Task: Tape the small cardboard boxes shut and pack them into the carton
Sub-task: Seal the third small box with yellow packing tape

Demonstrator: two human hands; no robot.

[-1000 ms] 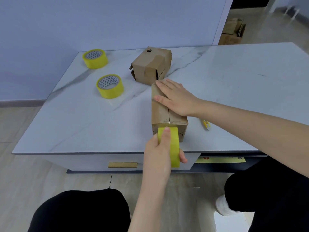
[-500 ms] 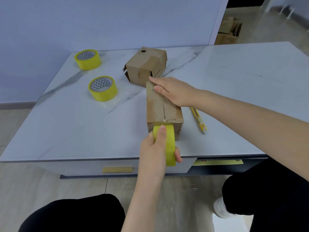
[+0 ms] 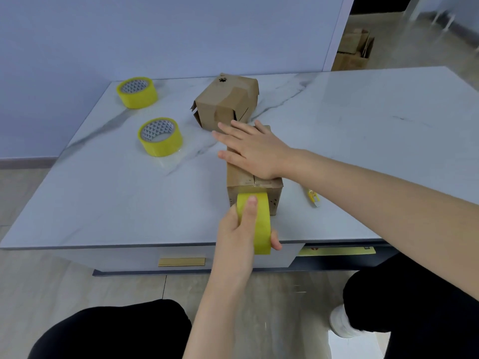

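A long small cardboard box (image 3: 239, 177) lies near the front edge of the marble table (image 3: 129, 203), its top seam facing up. My right hand (image 3: 252, 149) lies flat on its top with straight fingers. My left hand (image 3: 241, 229) grips a yellow tape roll (image 3: 260, 224) held against the box's near end face. A second, cube-shaped cardboard box (image 3: 226, 102) with brown tape on it stands just behind the long box.
Two more yellow tape rolls (image 3: 160, 136) (image 3: 136, 92) lie on the table's left side. A yellow utility knife (image 3: 313, 198) lies right of the long box, partly under my forearm. Cardboard cartons (image 3: 353, 50) stand on the floor beyond the doorway.
My right hand slid along the box top, first toward its far end, then spreading flat over the middle. The left hand keeps the roll at the near end face.
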